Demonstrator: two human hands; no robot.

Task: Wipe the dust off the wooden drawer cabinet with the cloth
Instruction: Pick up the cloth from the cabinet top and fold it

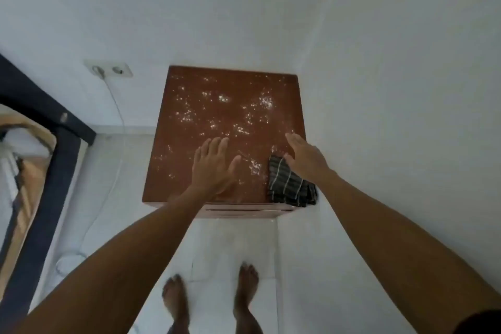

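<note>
The wooden drawer cabinet stands in a room corner, seen from above. Its reddish-brown top is speckled with white dust across the middle and near side. A dark striped cloth lies folded on the top's near right corner. My left hand hovers flat over the near middle of the top, fingers spread, holding nothing. My right hand is open above the cloth's far edge, next to the right wall; whether it touches the cloth I cannot tell.
White walls close in behind and to the right of the cabinet. A wall socket with a white cable is at the left. A dark bed frame stands far left. My bare feet are on the tiled floor.
</note>
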